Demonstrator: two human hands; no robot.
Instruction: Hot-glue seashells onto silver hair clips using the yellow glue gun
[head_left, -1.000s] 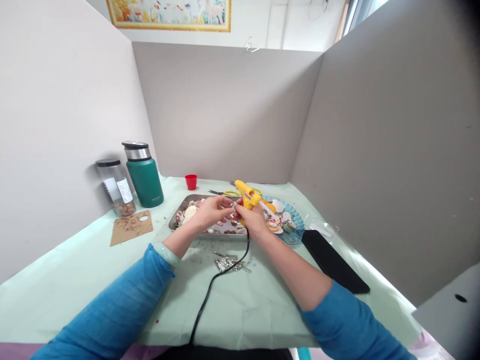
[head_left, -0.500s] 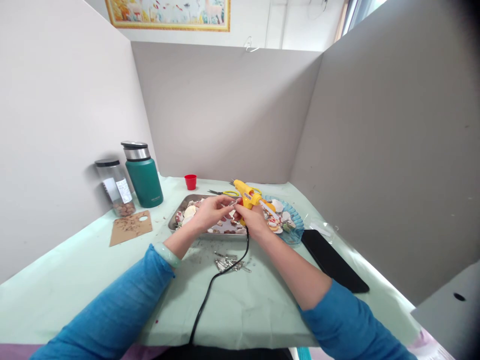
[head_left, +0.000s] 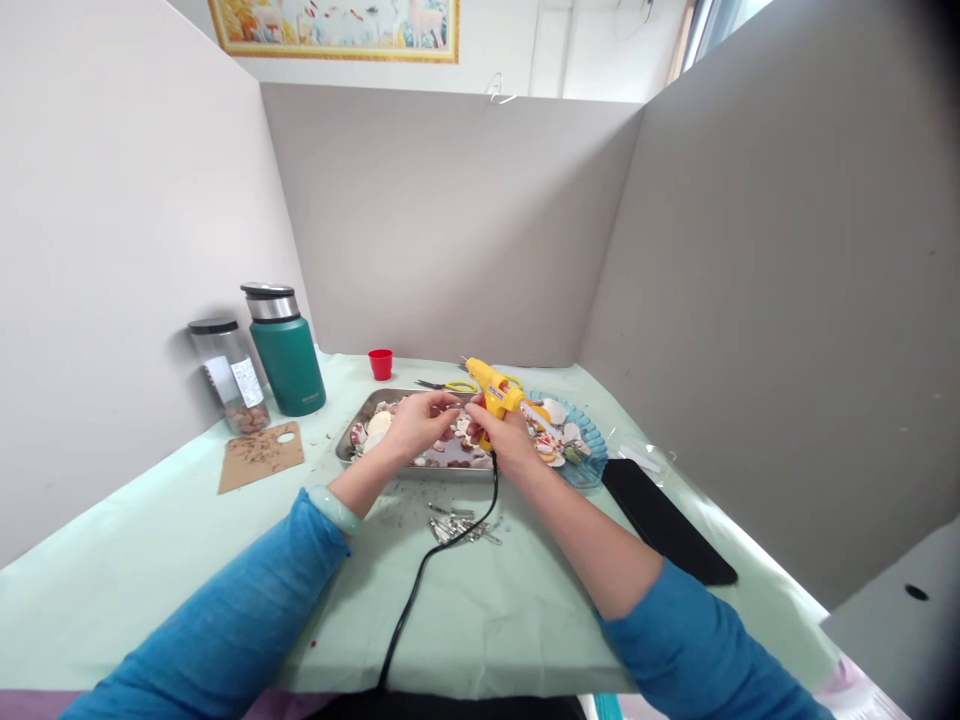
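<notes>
My right hand is wrapped round a yellow hot glue gun, whose nozzle points away to the upper left. A white glue stick sticks out of its back. My left hand is above the metal tray, thumb and fingers pinched close to the right fingertips. Whatever is in that pinch is too small to make out. Seashells lie in the tray below. The gun's black cord runs toward me, over a small pile of silvery metal clips.
A blue scalloped dish of shells stands right of the tray, beside a black flat slab. Yellow-handled scissors and a red cup are behind. Left stand a green bottle, a jar and brown card.
My left fingertips have drawn slightly left, away from the right fingertips, leaving a small gap. The glue gun stays in almost the same place.
</notes>
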